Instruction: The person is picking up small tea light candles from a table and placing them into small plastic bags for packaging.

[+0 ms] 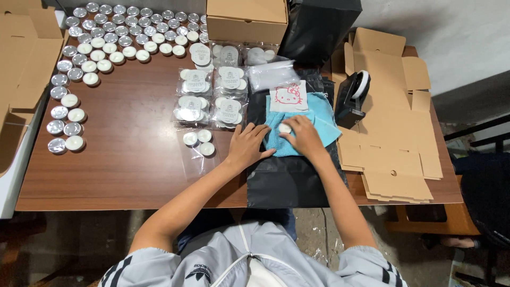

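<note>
My left hand (247,144) lies flat with fingers spread on the edge of a blue cloth (324,114) and a black plastic sheet (287,180). My right hand (302,135) presses a small white tealight candle (285,128) against the blue cloth with its fingertips. Just left of my left hand, three white tealights (199,141) sit inside a clear plastic bag (195,157). Behind the cloth lies a white cloth with a pink cartoon cat (288,96).
Several sealed bags of tealights (212,95) lie mid-table. Many loose tealights (111,37) line the far left. A cardboard box (247,20) and black bag (319,26) stand at the back. A tape dispenser (351,95) and flat cardboard blanks (396,143) are at right.
</note>
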